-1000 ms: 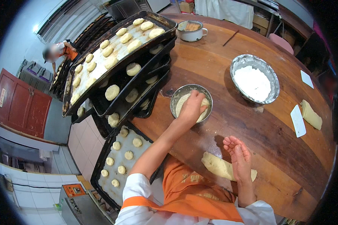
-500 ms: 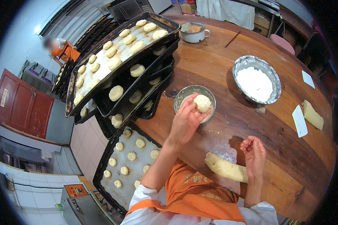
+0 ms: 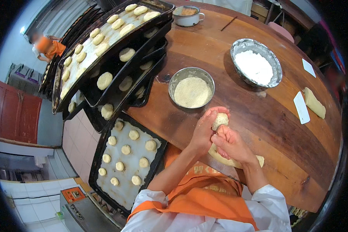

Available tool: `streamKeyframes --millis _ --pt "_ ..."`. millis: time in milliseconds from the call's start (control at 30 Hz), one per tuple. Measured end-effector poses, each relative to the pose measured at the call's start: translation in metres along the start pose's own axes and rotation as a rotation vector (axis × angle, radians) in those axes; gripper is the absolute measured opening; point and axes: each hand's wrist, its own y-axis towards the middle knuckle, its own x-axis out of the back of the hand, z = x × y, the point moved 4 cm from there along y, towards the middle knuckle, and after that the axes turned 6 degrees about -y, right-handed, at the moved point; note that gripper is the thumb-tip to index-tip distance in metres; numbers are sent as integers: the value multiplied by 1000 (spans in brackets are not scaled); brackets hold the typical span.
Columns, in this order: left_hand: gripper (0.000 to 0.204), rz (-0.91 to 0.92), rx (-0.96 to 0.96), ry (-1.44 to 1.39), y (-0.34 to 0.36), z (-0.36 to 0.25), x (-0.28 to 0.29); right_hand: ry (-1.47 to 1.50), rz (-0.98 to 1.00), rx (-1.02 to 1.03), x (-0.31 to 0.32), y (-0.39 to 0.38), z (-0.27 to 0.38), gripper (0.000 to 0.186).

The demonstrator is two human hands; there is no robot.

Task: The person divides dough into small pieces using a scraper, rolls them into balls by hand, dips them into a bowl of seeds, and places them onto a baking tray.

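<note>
Just in front of the metal bowl of pale, sesame-like grains, my left hand is wrapped round a dough ball coated with those grains. My right hand is closed, its curled fingers and thumb pressed against the ball's near side. Parts of the fingers of both hands hide one another. Beneath my right hand lies a dough log on the table, largely covered by the hand and wrist.
On the wooden table are a bowl of white flour, an enamel mug, a white scraper and another dough piece. Stacked trays and a lower tray hold dough rounds at left. A person stands behind.
My left hand has brought the dough ball from over the grain bowl nearer to me. My right hand has moved left and closed against the ball. The whole view has shifted slightly.
</note>
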Motion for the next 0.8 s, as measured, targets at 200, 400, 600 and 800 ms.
streamKeyframes --millis 200,400,600,800 --pt "36 -71 44 -63 -20 0 11 -45 -1 -83 -5 16 -11 19" --pt "34 -97 -178 -410 -39 2 56 -192 -318 -62 14 -27 -19 17" --pt "37 -728 -408 -24 -178 -34 143 60 -432 252 40 -31 -2 14" --pt "27 -1495 -193 395 -380 -11 244 61 -286 157 33 -2 -26 13"
